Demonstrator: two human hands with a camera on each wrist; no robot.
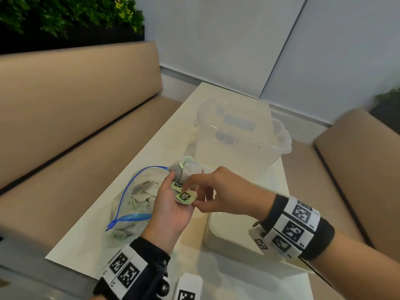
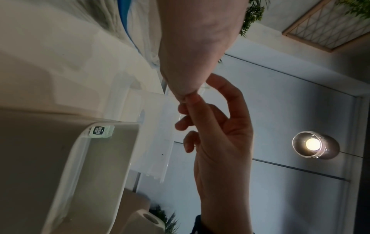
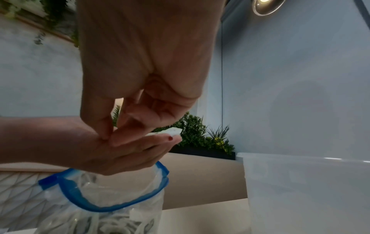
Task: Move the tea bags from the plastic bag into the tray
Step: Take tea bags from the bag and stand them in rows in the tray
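Observation:
A clear plastic bag (image 1: 132, 198) with a blue zip lies open on the table's left side, with several tea bags inside. My left hand (image 1: 173, 191) is held palm up above its mouth and cups a bunch of tea bags (image 1: 184, 168). My right hand (image 1: 192, 194) reaches across and pinches one green tag (image 1: 186, 197) in the left palm between thumb and forefinger. The white tray (image 1: 227, 230) sits under my right wrist. In the left wrist view one tea bag tag (image 2: 101, 131) lies inside the tray (image 2: 96, 174). In the right wrist view the bag (image 3: 112, 204) gapes under both hands.
A clear plastic box (image 1: 242, 135) stands on the cream table (image 1: 151, 152) behind the hands. Beige benches (image 1: 75, 118) run along both sides of the table. A planter of green leaves (image 1: 65, 16) is at the far left, and a paper roll (image 2: 148, 220) lies beyond the tray.

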